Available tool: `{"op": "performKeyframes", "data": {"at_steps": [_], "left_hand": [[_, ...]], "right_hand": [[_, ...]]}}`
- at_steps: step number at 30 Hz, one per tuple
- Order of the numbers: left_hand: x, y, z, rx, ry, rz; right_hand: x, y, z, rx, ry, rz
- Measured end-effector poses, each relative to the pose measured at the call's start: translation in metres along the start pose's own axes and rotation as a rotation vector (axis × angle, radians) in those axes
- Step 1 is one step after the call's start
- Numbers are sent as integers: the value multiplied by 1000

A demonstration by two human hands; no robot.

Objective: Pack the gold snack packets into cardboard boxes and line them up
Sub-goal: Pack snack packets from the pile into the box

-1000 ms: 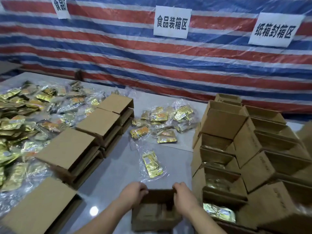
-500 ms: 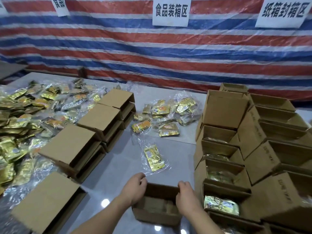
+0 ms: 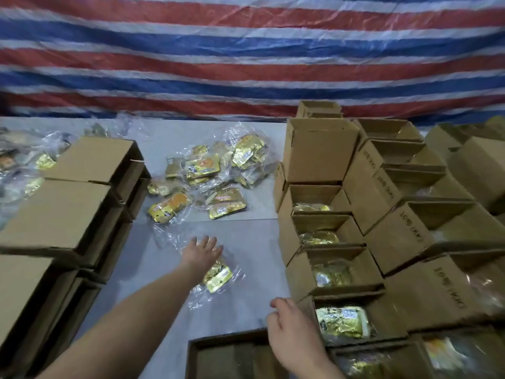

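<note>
An open cardboard box (image 3: pixel 226 343) sits at the bottom centre, with nothing seen inside it. My right hand (image 3: pixel 289 335) rests on its far right rim, fingers loosely curled. My left hand (image 3: pixel 202 251) reaches forward with fingers spread, over the clear wrap of a single gold snack packet (image 3: pixel 218 276) lying on the grey table (image 3: pixel 169 310); whether it touches is unclear. Further back lies a loose pile of gold packets (image 3: pixel 207 176). On the right stands a column of open boxes with gold packets inside (image 3: pixel 341 321).
Stacks of flat cardboard boxes (image 3: pixel 62 209) run along the left side, with more gold packets (image 3: pixel 24 165) behind them. More open boxes (image 3: pixel 410 220) crowd the right. A red, white and blue striped tarp (image 3: pixel 246 56) hangs behind the table.
My left hand has let go of the near box and reached forward over the single packet. My right hand stays at the box's rim. The view has tilted down and shifted right.
</note>
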State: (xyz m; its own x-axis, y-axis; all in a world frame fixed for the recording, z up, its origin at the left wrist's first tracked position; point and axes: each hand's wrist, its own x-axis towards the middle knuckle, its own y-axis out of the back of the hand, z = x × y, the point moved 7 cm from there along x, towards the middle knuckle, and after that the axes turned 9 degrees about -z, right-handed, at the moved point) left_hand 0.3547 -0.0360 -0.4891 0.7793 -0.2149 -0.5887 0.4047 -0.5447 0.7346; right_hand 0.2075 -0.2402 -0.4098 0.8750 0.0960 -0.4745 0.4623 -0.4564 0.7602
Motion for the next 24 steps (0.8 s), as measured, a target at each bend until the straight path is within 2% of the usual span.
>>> {"op": "performKeyframes", "data": {"at_steps": [4,7,12,14,16,19,22,24], "left_hand": [[24,-20,23,124,-112,-58],[28,-19,24,144,-148,33],[16,-36,8,-4,-121,40],[4,-43,-4,-252,-45,30],[-14,-32,-18,-621,0,29],[-46,18,-31,-1105,-40,104],[-95,86,-33,-1380,-155,270],[-131,127,-29,-1553,-267,337]], "right_hand": [[10,10,2,100,-26,73],[14,15,-2,97,-29,117],[15,11,-9,145,-35,119],[15,12,-12,200,-29,126],[14,17,-13,282,-37,146],[17,31,-17,462,-50,158],[23,44,-46,826,108,-18],[20,61,-67,909,220,-106]]}}
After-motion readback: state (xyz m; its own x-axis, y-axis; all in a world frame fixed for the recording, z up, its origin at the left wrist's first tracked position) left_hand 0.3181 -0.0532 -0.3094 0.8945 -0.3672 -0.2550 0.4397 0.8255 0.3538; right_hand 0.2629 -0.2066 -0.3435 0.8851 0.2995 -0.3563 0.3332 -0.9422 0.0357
